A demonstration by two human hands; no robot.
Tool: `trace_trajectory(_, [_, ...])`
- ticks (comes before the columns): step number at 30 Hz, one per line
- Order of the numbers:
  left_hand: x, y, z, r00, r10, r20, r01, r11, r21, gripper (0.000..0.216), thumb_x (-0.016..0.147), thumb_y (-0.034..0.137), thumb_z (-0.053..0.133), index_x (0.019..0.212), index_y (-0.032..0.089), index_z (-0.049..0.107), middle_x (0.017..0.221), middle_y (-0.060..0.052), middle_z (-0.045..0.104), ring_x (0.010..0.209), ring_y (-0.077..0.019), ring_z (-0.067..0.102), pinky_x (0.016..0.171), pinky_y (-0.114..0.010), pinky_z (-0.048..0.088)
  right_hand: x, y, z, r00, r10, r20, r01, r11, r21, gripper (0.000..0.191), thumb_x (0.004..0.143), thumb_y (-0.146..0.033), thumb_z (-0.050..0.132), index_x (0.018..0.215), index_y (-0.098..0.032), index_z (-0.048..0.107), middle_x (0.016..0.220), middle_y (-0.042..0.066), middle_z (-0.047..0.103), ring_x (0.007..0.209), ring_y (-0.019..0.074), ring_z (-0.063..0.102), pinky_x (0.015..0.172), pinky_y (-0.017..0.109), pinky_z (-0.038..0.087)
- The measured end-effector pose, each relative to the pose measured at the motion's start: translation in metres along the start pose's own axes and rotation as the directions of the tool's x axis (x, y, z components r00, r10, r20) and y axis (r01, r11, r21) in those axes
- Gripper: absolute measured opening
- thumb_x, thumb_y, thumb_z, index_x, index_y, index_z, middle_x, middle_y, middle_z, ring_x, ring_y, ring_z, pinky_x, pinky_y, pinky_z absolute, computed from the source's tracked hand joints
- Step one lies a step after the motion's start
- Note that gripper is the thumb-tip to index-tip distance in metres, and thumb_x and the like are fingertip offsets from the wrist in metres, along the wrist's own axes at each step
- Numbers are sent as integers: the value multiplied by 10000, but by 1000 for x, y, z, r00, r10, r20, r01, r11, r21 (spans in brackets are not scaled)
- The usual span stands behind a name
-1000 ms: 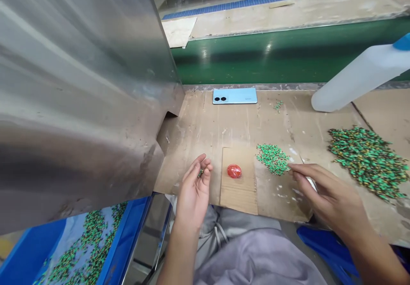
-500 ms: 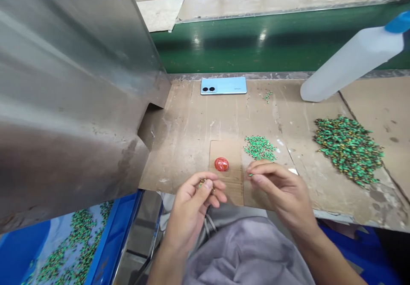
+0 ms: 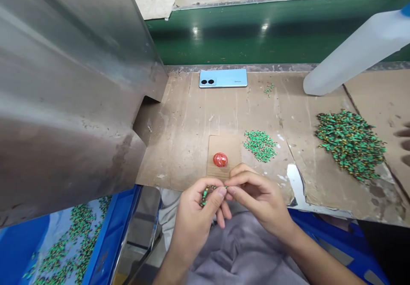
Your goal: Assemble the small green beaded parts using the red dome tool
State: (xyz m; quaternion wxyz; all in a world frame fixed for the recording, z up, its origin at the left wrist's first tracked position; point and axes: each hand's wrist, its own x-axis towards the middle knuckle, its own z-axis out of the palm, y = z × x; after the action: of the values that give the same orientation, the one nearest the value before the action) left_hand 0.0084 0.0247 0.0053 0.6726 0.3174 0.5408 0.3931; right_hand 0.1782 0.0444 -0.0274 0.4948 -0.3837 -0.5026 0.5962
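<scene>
My left hand (image 3: 198, 214) is curled round a small bunch of green and yellow parts (image 3: 206, 193) near the table's front edge. My right hand (image 3: 259, 197) meets it, thumb and forefinger pinched on one small green part (image 3: 225, 187) at the left fingertips. Just beyond both hands a red round cap (image 3: 220, 160) lies on a cardboard strip (image 3: 226, 146). A small pile of green parts (image 3: 260, 145) sits right of the cap, and a large pile (image 3: 350, 142) lies further right.
A big metal housing (image 3: 70, 88) fills the left side. A blue bin (image 3: 99, 251) with green parts sits below it. A light blue phone (image 3: 223, 78) lies at the back, with a white bottle (image 3: 355, 54) lying at right and a green conveyor (image 3: 250, 37) behind.
My right hand left the small pile and came left and toward me with one green part, meeting my left hand. The left hand drew back to the table edge. The view tilted down.
</scene>
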Motion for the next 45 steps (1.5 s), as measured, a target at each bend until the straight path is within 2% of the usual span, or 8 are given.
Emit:
trace_trajectory(8, [1,4,-1,999,2,-48,5,988,153,241,923,381,745,854,153,710,565,7,661,441,-81,529,475,-169,427,5,-3,-12,992,-61,112,95,939,-331,103,1045,-248,718,945,-249,747,868,18,654,724,148,618,559,262,486])
trace_trajectory(14, [4,-4,-5,999,6,-47,1,989,146,194,939,350,766,945,156,760,639,3,701,509,-83,581,530,-162,480,12,-12,-21,965,-72,251,174,892,-416,93,1057,-171,656,1021,-233,715,937,31,643,750,147,608,596,261,503])
trace_trajectory(19, [9,-7,-14,999,23,-39,-28,991,-127,280,974,341,798,1210,191,785,985,-71,841,700,-103,709,633,-166,561,27,-7,-30,974,-180,137,225,838,-498,128,1061,-144,619,977,-231,664,913,22,643,830,165,630,690,285,514])
trace_trajectory(24, [11,-1,-15,996,-88,-9,78,922,-380,203,865,290,935,932,180,778,989,-73,869,714,-103,762,662,-147,584,38,6,-34,961,-270,63,255,771,-583,140,1030,-96,624,994,-230,636,929,18,630,790,154,597,648,275,484])
trace_trajectory(26, [11,-1,-15,995,-95,-16,82,920,-383,233,828,318,967,901,168,804,983,-72,870,750,-109,786,697,-134,600,39,9,-31,951,-298,79,283,742,-608,152,1019,-75,629,994,-225,634,930,20,635,819,156,610,686,277,499])
trace_trajectory(32, [12,-8,-16,996,-90,-2,85,938,-336,276,914,386,890,1104,200,819,940,-59,863,752,-131,806,677,-151,620,39,13,-26,941,-320,107,311,699,-644,147,1001,-67,650,972,-211,649,909,25,654,838,164,635,727,285,513])
trace_trajectory(40, [10,-4,-14,993,-97,-67,70,944,-323,176,923,296,869,1044,182,812,978,-66,859,761,-130,791,685,-156,606,39,12,-27,944,-312,105,303,700,-646,152,987,-66,654,951,-214,651,879,20,664,792,164,644,691,286,508])
trace_trajectory(45, [10,-5,-16,994,-100,-31,84,941,-329,219,909,303,885,1079,189,808,938,-56,853,729,-134,788,656,-168,606,40,12,-27,947,-305,103,296,698,-652,149,986,-69,657,945,-212,651,869,20,660,790,164,634,690,286,508])
